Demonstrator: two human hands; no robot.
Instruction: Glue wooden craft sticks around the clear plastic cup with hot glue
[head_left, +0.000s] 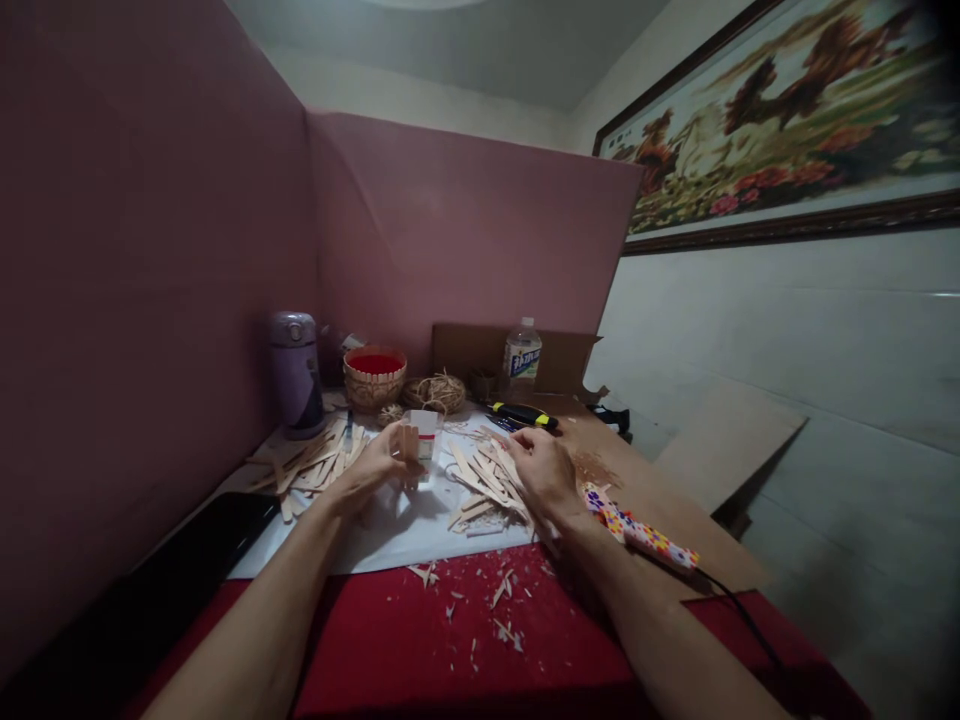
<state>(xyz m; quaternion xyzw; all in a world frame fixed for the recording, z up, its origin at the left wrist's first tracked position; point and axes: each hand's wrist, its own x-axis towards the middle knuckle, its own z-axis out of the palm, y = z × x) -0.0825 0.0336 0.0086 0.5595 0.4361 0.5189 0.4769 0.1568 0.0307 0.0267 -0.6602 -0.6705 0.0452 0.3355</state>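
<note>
My left hand (375, 465) is closed round a small clear plastic cup (424, 440) that has wooden sticks stuck upright along its side. My right hand (544, 470) rests palm down on a loose pile of flat wooden sticks (480, 475), its fingers curled among them; I cannot make out whether they hold a stick. Both hands work over a white sheet (405, 525) laid on a red cloth (450, 640). A second pile of wooden sticks (311, 462) lies just left of my left hand.
Behind stand a purple flask (295, 372), a woven basket with a red inside (374, 375), a twine bundle (436, 392), a water bottle (523, 352) and a yellow-black knife (525, 415). A spotted corded tool (637, 530) lies on brown cardboard (675, 490). Wood shavings (487, 600) litter the cloth.
</note>
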